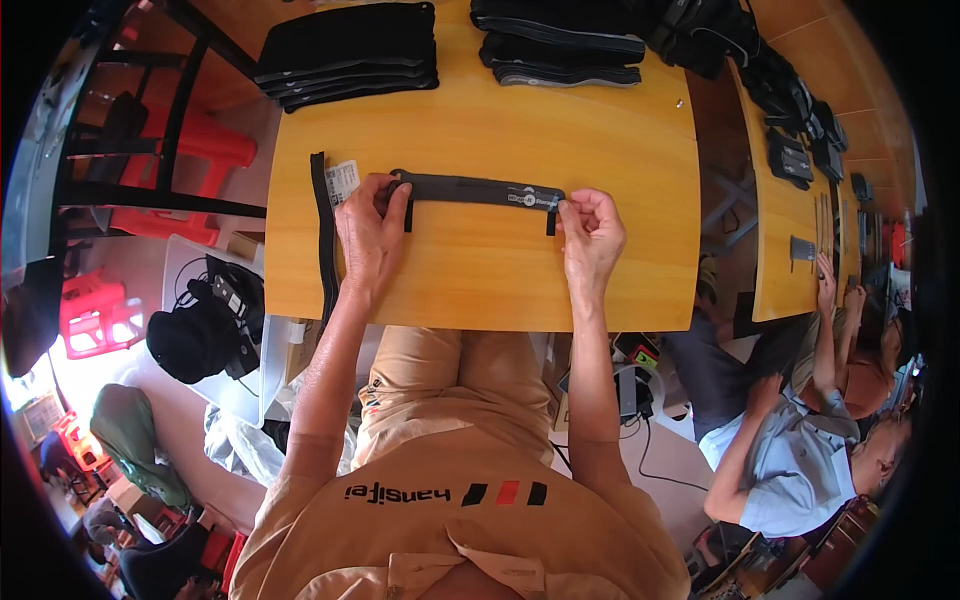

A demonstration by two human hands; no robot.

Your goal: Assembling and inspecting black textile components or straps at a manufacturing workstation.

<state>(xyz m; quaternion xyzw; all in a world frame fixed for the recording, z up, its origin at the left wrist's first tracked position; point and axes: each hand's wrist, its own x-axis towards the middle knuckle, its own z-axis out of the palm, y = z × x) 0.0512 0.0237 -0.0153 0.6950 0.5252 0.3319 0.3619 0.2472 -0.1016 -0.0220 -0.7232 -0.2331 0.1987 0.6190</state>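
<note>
A flat black fabric strap [465,189] with pale printing near its right end stretches between my two hands, over the wooden table [480,285]. My left hand [370,235] pinches its left end between thumb and fingers. At the opposite end, my right hand [594,240] grips the strap the same way. Two short black tabs hang from its lower edge, one close to each hand. Just left of my left hand lies a long narrow black strip [327,235], with a white printed label [343,178] beside it.
Two stacks of folded black fabric pieces, a left stack [345,45] and a right stack [558,45], occupy the table's far side. A pale plastic bin [258,385] holding black items stands at left. Another person [790,465] sits at a second table [775,270] on the right.
</note>
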